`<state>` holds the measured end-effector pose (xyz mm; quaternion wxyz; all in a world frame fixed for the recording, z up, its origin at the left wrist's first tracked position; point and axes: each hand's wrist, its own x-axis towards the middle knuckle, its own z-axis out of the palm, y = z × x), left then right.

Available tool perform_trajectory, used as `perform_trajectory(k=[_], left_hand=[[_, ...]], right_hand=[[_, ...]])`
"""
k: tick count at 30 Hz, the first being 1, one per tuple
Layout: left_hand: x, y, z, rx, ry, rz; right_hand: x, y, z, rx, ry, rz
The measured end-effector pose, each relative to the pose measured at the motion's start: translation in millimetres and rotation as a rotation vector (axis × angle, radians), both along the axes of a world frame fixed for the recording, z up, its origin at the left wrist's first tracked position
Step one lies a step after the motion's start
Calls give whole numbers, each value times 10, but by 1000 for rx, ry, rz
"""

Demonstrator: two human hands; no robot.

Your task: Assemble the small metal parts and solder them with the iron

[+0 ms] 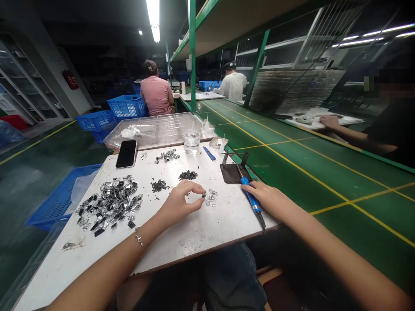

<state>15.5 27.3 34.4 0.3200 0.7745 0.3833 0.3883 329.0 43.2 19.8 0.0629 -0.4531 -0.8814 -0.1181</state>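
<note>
My left hand (pixel 186 198) pinches a small dark part (pixel 203 195) between thumb and index finger, just left of a scatter of tiny metal clips (pixel 212 197). My right hand (pixel 263 196) is closed on the blue handle of a soldering iron (pixel 251 198), whose tip rests toward a black metal stand (pixel 231 173). Small black pieces lie in two heaps, one (pixel 188 175) beyond my left hand and another (pixel 158 185) to its left. A large pile of black and silver parts (pixel 112 201) covers the left of the white board (pixel 181 246).
A phone (pixel 126 154), a cup of clear liquid (pixel 191 141), a blue tool (pixel 209 153) and more metal parts (pixel 167 156) lie along the back. Blue baskets (pixel 126 106) stand at the left. Other people sit beyond and at the right; a green bench (pixel 279 151) adjoins.
</note>
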Motion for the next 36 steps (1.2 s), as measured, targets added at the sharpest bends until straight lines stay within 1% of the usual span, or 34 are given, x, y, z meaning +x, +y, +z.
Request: perform_trajectory(k=[2, 4, 5, 6, 7, 9, 10, 11, 12, 13, 14, 16, 18, 20, 22, 25, 27, 29, 32, 36], left_hand=[[40, -40, -30, 104, 29, -43], [87, -84, -58, 204, 70, -97], [112, -108, -70, 251, 93, -129], [137, -132, -80, 295, 114, -159], [162, -156, -89, 332, 132, -186], [206, -202, -106, 387, 158, -223], [224, -220, -113, 408, 165, -228], [238, -232, -119, 423, 170, -227], [247, -239, -124, 429, 174, -227], [253, -238, -129, 425, 174, -228], [255, -229, -134, 413, 170, -226], [252, -188, -153, 382, 155, -194], [250, -125, -195, 366, 181, -119], [261, -55, -261, 382, 281, -50], [286, 2, -336, 435, 423, -29], [330, 37, -417, 543, 585, -47], [342, 31, -434, 581, 632, -68], [335, 15, -424, 578, 638, -87], [304, -1, -386, 528, 613, -122], [273, -3, -333, 500, 605, -156]], right_hand=[[-72, -45, 59, -9, 38, -44], [-202, -121, 128, -3, 96, -76], [-287, -169, 155, -46, 175, -71], [-380, -220, 173, -136, 287, -50], [-477, -273, 179, -308, 470, -19], [-664, -371, 157, -754, 859, 42], [-744, -411, 131, -963, 1038, 51], [-809, -440, 97, -1119, 1185, 48], [-858, -459, 60, -1220, 1300, 34], [-891, -466, 19, -1269, 1393, 12], [-907, -462, -23, -1276, 1461, -15], [-905, -428, -105, -1222, 1552, -76], [-880, -378, -180, -1155, 1657, -140], [-855, -333, -240, -1101, 1745, -190], [-845, -308, -279, -1075, 1802, -217], [-854, -301, -299, -1074, 1837, -221], [-865, -305, -297, -1080, 1843, -215], [-872, -308, -293, -1079, 1847, -209], [-868, -313, -296, -1084, 1841, -199], [-848, -318, -317, -1119, 1804, -189]])
